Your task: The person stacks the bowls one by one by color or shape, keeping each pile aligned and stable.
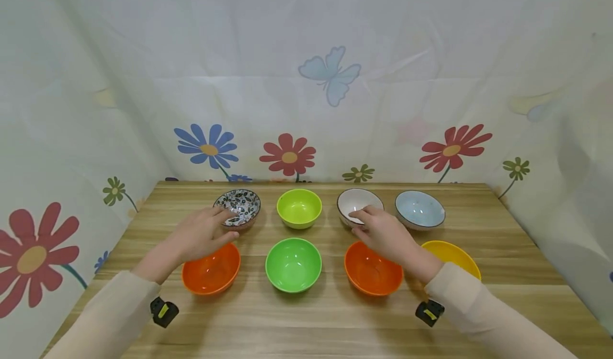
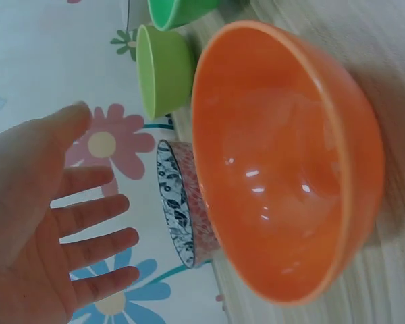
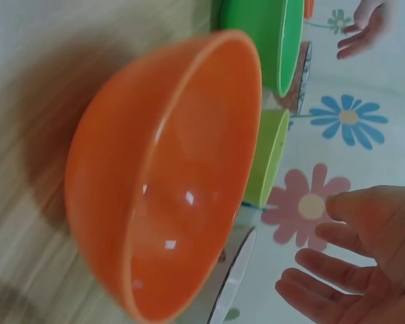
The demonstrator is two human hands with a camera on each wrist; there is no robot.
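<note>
My left hand (image 1: 203,234) hovers with spread fingers over the far side of the left orange bowl (image 1: 210,275). In the head view its fingertips overlap the black-and-white patterned bowl (image 1: 243,203) behind. The left wrist view shows an empty palm beside the orange bowl (image 2: 277,169). On the other side my right hand (image 1: 387,235) is held above the right orange bowl (image 1: 372,275), fingers loosely extended towards the white dark-rimmed bowl (image 1: 351,198). The right wrist view has nothing in that hand, and the inside of the orange bowl (image 3: 189,182) shows bare.
Between the hands stand a green bowl (image 1: 293,266) and a lime bowl (image 1: 299,209) behind it. A pale blue bowl (image 1: 419,209) is at the back right. A yellow bowl (image 1: 452,255) lies partly hidden by the right forearm. A flowered curtain (image 1: 249,103) borders the wooden table (image 1: 287,330).
</note>
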